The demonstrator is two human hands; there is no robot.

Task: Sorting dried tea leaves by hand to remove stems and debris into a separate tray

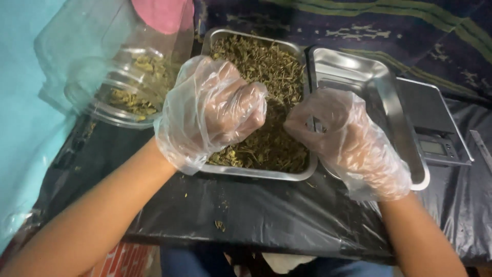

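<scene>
Both my hands wear loose clear plastic gloves. My left hand (212,110) is curled into a fist over the near left part of a steel tray (256,173) filled with dried green-brown herb (269,72). My right hand (343,138) is also curled, fingers pinched together, over the gap between that tray and a second steel tray (394,110) that shows bare metal. Whether either fist holds any herb is hidden by the gloves and fingers. The two hands almost meet above the herb.
A clear plastic jar (123,97) with some herb inside lies tilted at the left. The second tray rests on a small digital scale (435,138) at the right. Black plastic sheeting (256,215) covers the table, with a few herb crumbs. Patterned dark cloth lies behind.
</scene>
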